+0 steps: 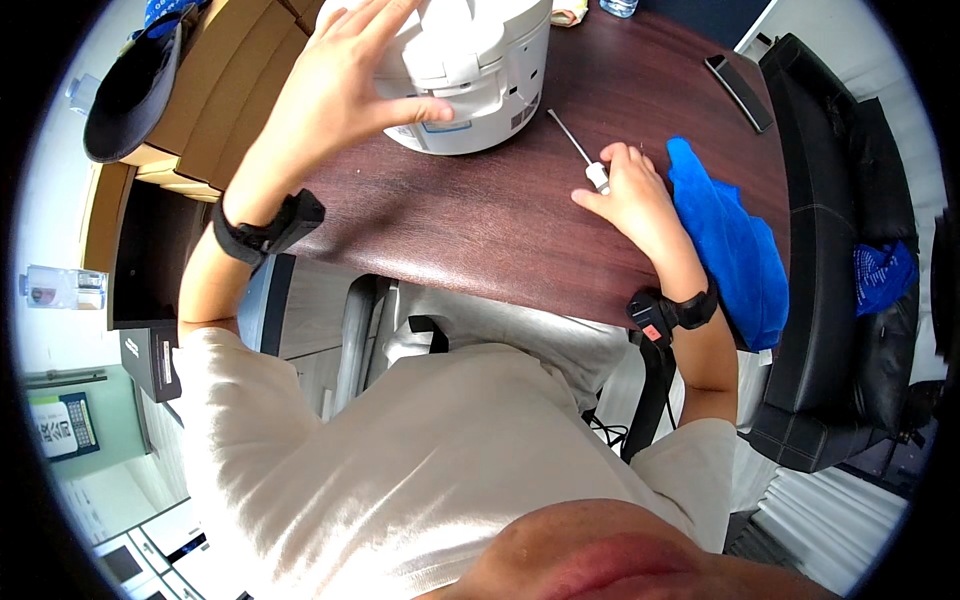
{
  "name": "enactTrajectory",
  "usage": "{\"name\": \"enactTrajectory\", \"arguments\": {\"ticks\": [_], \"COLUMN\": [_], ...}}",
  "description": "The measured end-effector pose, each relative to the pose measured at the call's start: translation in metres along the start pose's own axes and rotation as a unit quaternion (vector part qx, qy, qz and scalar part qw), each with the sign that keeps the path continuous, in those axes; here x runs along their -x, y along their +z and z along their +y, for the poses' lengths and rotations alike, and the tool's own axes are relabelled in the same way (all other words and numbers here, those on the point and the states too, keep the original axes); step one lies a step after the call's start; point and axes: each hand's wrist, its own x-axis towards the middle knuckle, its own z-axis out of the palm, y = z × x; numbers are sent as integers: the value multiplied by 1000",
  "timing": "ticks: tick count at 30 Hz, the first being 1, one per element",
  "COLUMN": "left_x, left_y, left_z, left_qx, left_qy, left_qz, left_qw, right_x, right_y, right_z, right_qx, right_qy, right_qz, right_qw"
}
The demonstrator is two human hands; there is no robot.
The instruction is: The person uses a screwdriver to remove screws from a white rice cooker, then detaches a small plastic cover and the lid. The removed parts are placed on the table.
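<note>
Screwdriver [596, 173], likely light, stiff and best held by its handle [599, 180], is grasped there by right hand [638, 195]; left hand [345, 90] is spread wide at rice cooker [505, 85].

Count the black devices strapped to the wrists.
2: one black device on the wrist of the left hand, which is at the white appliance; another black device on the wrist of the right hand, by the screwdriver. Neither is hidden.
</note>
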Motion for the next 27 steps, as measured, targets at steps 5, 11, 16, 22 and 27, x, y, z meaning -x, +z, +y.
{"name": "enactTrajectory", "arguments": {"ticks": [5, 11, 16, 22, 27], "left_x": [-15, -37, -61, -79, -75], "left_y": [-1, 2, -1, -4, 2], "left_z": [14, 15, 2, -13, -18], "left_qx": [-76, -47, 27, 89, 99], "left_qy": [-24, -27, -32, -4, 6], "left_qz": [-30, -28, -9, -19, 0], "left_qw": [996, 998, 999, 996, 995], "right_x": [-1, 1, -1, -1, -1], "right_y": [-13, -44, -67, -74, -59], "right_z": [0, 7, 1, -10, -20], "right_qx": [-10, -168, -311, -448, -399], "right_qy": [25, -94, -72, 31, -34], "right_qz": [-94, -123, -113, -85, 25], "right_qw": [995, 974, 941, 889, 916]}}
